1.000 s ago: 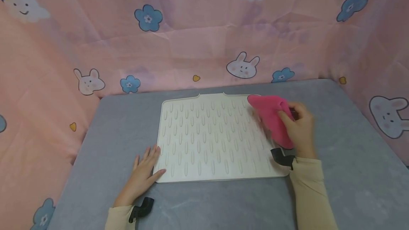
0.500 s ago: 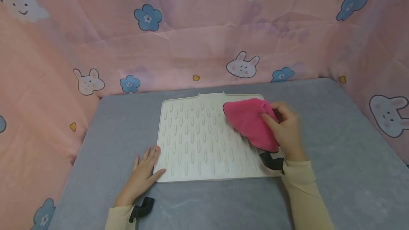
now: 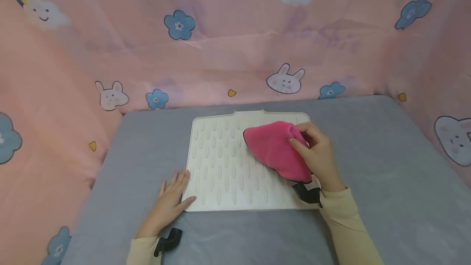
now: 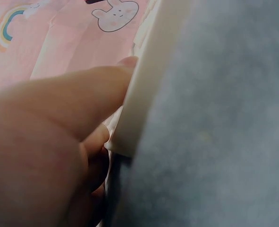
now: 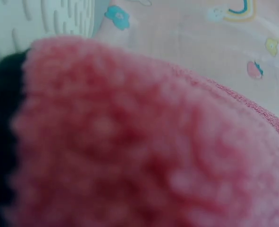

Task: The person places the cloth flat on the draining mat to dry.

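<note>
At two o'clock from the centre of the white ridged mat (image 3: 235, 207), the pink cloth (image 3: 276, 150) spreads over the raised ribs (image 3: 219, 171); whether its whole underside meets them cannot be told. The right hand (image 3: 320, 159), at three o'clock, pinches the cloth's right-hand end between thumb and curled fingers. The left hand (image 3: 167, 205), at eight o'clock, lies with fingers straight and spread, thumb tip over the mat's corner. For even wiping, the cloth is probably best pressed flat, with strokes along the ribs between twelve and six; the left hand should brace the edge against sliding.
</note>
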Motion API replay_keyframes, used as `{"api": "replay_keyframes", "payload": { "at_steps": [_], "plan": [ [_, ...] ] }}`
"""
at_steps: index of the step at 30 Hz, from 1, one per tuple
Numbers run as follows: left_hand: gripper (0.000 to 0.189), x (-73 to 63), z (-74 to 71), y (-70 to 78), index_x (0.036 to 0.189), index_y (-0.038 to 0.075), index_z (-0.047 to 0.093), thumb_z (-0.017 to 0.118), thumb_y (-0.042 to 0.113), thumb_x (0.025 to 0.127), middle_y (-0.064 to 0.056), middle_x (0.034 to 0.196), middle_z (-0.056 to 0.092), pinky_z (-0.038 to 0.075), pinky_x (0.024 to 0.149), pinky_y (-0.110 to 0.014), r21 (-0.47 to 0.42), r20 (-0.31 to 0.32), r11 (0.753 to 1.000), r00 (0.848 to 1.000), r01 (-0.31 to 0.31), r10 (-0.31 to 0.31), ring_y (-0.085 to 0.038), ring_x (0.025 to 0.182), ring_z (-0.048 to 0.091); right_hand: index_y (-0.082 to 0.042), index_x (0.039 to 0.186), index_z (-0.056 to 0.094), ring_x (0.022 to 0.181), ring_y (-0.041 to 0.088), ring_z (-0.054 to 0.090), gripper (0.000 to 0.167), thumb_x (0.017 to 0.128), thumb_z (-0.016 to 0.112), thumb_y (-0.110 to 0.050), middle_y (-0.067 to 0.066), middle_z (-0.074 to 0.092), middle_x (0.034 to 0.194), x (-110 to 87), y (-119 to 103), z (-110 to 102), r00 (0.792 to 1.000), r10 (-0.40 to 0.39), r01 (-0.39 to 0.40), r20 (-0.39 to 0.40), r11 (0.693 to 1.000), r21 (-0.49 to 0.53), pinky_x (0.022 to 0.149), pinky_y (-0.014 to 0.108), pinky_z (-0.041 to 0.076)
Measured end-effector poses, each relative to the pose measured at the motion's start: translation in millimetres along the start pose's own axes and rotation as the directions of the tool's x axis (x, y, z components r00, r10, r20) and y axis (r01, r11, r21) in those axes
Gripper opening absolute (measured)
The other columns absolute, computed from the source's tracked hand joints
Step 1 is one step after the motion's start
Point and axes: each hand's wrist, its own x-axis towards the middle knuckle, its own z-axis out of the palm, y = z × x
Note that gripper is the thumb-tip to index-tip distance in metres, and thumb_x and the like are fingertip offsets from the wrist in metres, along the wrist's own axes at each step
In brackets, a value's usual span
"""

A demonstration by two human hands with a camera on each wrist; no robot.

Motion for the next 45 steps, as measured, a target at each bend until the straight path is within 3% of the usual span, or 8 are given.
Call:
{"api": "replay_keyframes", "payload": {
  "at_steps": [7, 13, 18, 21, 29, 33, 39, 45],
  "plan": [
    [0.074, 0.5, 0.4, 3.0, 0.146, 0.001, 0.026, 0.060, 0.036, 0.091, -0.016, 0.152, 0.021, -0.002, 0.107, -0.062, -0.017, -0.019, 1.000, 1.000, -0.012, 0.012, -0.039, 0.140, 0.012, 0.006, 0.094, 0.062, 0.088, 0.013, 0.057, 0.014, 0.081, 0.068, 0.008, 0.001, 0.058, 0.092, 10.7, -7, 12, 0.999, -0.016, 0.016, 0.039, 1.000, 0.003, 0.077, 0.016, 0.048],
    [0.074, 0.5, 0.8, 2.8, 0.146, 0.001, 0.027, 0.061, 0.035, 0.091, -0.015, 0.152, 0.021, -0.001, 0.106, -0.063, -0.018, -0.027, 1.000, 1.000, -0.012, 0.011, -0.039, 0.140, 0.013, 0.006, 0.095, 0.062, 0.088, 0.010, 0.056, 0.015, 0.082, 0.068, 0.007, 0.007, 0.058, 0.094, 15.1, 1, 25, 0.995, -0.029, 0.029, 0.097, 1.000, 0.001, 0.081, 0.016, 0.047],
    [0.074, 1.7, 1.8, 1.9, 0.146, 0.001, 0.026, 0.061, 0.035, 0.091, -0.015, 0.153, 0.020, -0.002, 0.106, -0.062, -0.009, -0.024, 1.000, 1.000, -0.013, 0.013, -0.038, 0.140, 0.012, 0.001, 0.094, 0.063, 0.085, 0.009, 0.054, 0.018, 0.078, 0.072, 0.006, 0.009, 0.060, 0.093, 10.7, 14, 31, 0.987, -0.067, 0.090, 0.145, 0.983, -0.162, 0.079, 0.013, 0.044],
    [0.074, 2.2, 1.9, 1.7, 0.147, 0.001, 0.026, 0.061, 0.035, 0.091, -0.015, 0.153, 0.020, -0.002, 0.107, -0.061, -0.008, -0.023, 1.000, 1.000, -0.013, 0.013, -0.038, 0.140, 0.012, -0.001, 0.092, 0.063, 0.084, 0.013, 0.054, 0.019, 0.078, 0.074, 0.004, 0.007, 0.060, 0.092, 6.2, 20, 30, 0.980, -0.069, 0.116, 0.189, 0.961, -0.250, 0.075, 0.019, 0.045],
    [0.074, 1.1, 0.9, 2.6, 0.146, 0.001, 0.026, 0.061, 0.034, 0.091, -0.015, 0.152, 0.021, -0.002, 0.107, -0.061, -0.014, -0.018, 1.000, 1.000, -0.011, 0.010, -0.038, 0.140, 0.012, -0.003, 0.093, 0.062, 0.084, 0.020, 0.058, 0.020, 0.077, 0.074, 0.001, 0.006, 0.060, 0.094, -6.7, 29, 27, 0.944, -0.024, 0.135, 0.329, 0.938, -0.319, 0.075, 0.039, 0.052],
    [0.073, 0.8, 0.6, 2.7, 0.146, 0.000, 0.026, 0.061, 0.033, 0.091, -0.016, 0.152, 0.021, -0.002, 0.107, -0.062, -0.011, -0.019, 1.000, 1.000, -0.012, 0.012, -0.038, 0.140, 0.013, -0.005, 0.088, 0.061, 0.078, 0.017, 0.054, 0.018, 0.077, 0.074, 0.001, 0.004, 0.058, 0.090, -10.3, 35, 28, 0.918, 0.001, 0.144, 0.397, 0.931, -0.334, 0.070, 0.034, 0.050],
    [0.074, 1.3, 1.0, 3.3, 0.147, 0.001, 0.026, 0.061, 0.034, 0.091, -0.016, 0.152, 0.021, -0.002, 0.107, -0.061, 0.001, -0.011, 1.000, 1.000, -0.008, 0.008, -0.038, 0.140, 0.013, -0.009, 0.081, 0.058, 0.069, 0.013, 0.045, 0.016, 0.079, 0.073, -0.003, -0.002, 0.050, 0.076, -14.2, 42, 30, 0.880, 0.097, 0.104, 0.465, 0.916, -0.387, 0.061, 0.028, 0.041],
    [0.074, 1.4, 0.8, 3.9, 0.147, 0.001, 0.025, 0.061, 0.033, 0.091, -0.016, 0.152, 0.020, -0.002, 0.107, -0.061, 0.004, -0.007, 1.000, 1.000, -0.006, 0.006, -0.039, 0.140, 0.012, -0.010, 0.075, 0.053, 0.066, 0.013, 0.041, 0.021, 0.080, 0.072, -0.004, -0.003, 0.043, 0.070, -15.9, 48, 31, 0.862, 0.136, 0.106, 0.489, 0.893, -0.436, 0.058, 0.028, 0.036]
  ]
}}
